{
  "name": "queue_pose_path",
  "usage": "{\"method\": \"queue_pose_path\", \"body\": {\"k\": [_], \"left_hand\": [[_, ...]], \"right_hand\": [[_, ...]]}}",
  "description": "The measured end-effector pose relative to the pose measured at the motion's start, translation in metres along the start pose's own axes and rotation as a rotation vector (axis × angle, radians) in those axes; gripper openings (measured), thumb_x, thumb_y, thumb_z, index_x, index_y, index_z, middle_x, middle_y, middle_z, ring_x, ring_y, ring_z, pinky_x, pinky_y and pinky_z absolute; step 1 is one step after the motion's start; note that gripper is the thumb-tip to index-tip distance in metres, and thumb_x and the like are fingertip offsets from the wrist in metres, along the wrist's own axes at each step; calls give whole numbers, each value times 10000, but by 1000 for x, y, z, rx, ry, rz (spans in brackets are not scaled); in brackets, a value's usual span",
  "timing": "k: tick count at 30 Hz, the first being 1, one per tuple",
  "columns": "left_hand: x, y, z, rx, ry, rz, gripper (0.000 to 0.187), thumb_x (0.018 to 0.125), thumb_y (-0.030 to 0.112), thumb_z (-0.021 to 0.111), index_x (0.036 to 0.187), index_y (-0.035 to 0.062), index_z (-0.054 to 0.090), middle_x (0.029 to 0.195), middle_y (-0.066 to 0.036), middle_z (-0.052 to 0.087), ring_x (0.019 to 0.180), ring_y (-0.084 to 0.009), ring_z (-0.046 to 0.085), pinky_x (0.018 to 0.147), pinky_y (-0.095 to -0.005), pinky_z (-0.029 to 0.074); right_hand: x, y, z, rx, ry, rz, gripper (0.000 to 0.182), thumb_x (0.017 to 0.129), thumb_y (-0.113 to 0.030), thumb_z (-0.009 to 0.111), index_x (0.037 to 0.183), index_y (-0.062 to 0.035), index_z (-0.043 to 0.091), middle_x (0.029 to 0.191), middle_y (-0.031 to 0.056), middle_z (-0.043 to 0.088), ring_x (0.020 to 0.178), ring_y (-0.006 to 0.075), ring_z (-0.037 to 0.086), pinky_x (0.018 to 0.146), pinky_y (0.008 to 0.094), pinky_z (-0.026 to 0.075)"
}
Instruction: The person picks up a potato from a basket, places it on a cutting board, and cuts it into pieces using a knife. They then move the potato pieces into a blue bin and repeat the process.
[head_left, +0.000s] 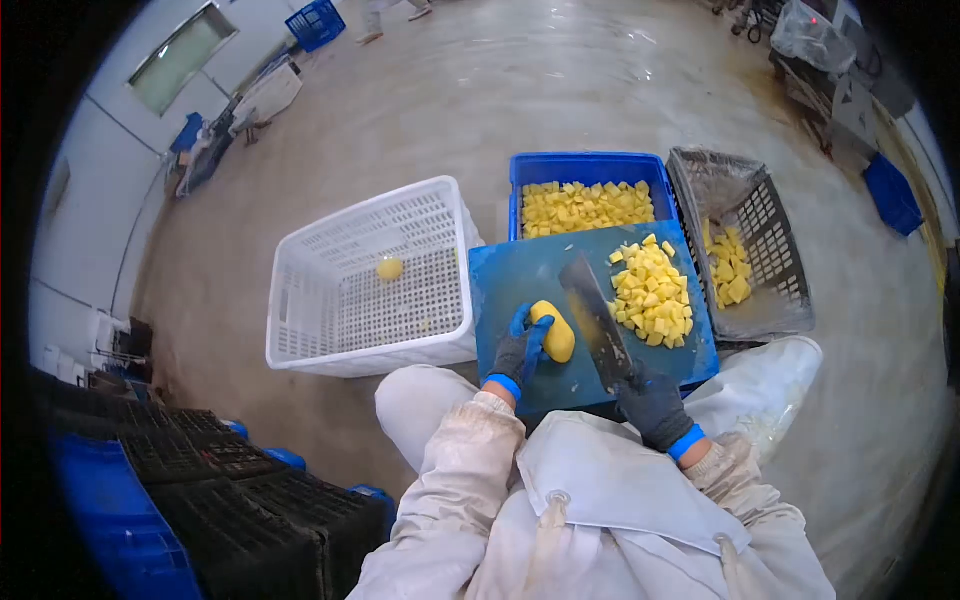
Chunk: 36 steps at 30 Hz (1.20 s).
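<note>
Down at the lower middle of the frame, the left hand [520, 352], in a dark glove with a blue cuff, is wrapped around a peeled yellow potato [556, 332], pressing it onto the blue cutting board [520, 275]. Just right of it, the right hand [655, 405], gloved the same way, is clenched around the handle of a cleaver [595, 318]; its broad blade slants up and left across the board, just beside the potato. A pile of yellow potato cubes [652, 292] lies on the right part of the board. Above the board, a blue crate [585, 168] holds more cubes. To the right, a grey mesh basket [770, 250] holds a few yellow pieces. At centre left, a white perforated crate [330, 320] stands on the concrete floor with one whole yellow potato [389, 268] inside. Black crates [250, 500] are stacked at the lower left.
</note>
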<state>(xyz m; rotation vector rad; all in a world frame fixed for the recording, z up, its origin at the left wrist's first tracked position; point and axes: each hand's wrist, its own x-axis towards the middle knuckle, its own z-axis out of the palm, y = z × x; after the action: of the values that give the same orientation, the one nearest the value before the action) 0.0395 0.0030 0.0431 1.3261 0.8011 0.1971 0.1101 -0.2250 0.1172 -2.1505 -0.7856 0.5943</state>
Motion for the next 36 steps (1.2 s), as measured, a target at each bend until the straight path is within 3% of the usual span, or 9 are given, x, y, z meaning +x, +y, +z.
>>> {"method": "queue_pose_path", "body": {"k": [2,9,11,14,23,36], "left_hand": [[-4,3,3,-76,-1,-39,634,849,338,604,1351,61,332,1204,-118,505,988,-204,566,671,-290,529],[1,-7,1,-16,16,-22,634,858,334,594,1363,70,316,1187,-119,520,980,-208,573,661,-292,529],[11,-24,-1,-74,32,47,660,837,349,628,1355,78,324,1077,-159,567,904,-225,593,642,-310,523],[11,-23,0,-45,41,68,669,834,357,629,1353,68,323,1067,-165,572,901,-227,594,649,-311,521],[6,-20,2,-73,29,73,669,850,356,605,1362,41,313,1144,-187,553,957,-249,587,719,-330,517],[29,-60,-1,11,74,190,580,871,334,572,1339,58,367,1121,-204,558,911,-277,599,721,-360,514]], "right_hand": [[-1,-11,5,-132,63,-111,211,810,-235,576,859,-30,559,699,187,614,655,383,601,578,459,466],[-1,-24,12,-222,15,-115,219,811,-235,553,887,-30,544,676,213,596,642,403,587,577,481,461],[-1,-26,12,-263,9,-125,224,813,-238,547,888,-28,543,671,214,593,635,403,584,573,483,460],[-1,-30,11,-281,-2,-123,222,815,-241,546,886,-31,543,659,212,589,633,396,586,569,482,460],[0,-30,12,-311,12,-156,233,814,-241,551,887,-21,534,628,197,582,601,385,584,544,479,454],[0,-34,8,-354,-52,-107,238,812,-231,539,909,-14,542,643,208,586,617,389,588,557,482,457]]}}
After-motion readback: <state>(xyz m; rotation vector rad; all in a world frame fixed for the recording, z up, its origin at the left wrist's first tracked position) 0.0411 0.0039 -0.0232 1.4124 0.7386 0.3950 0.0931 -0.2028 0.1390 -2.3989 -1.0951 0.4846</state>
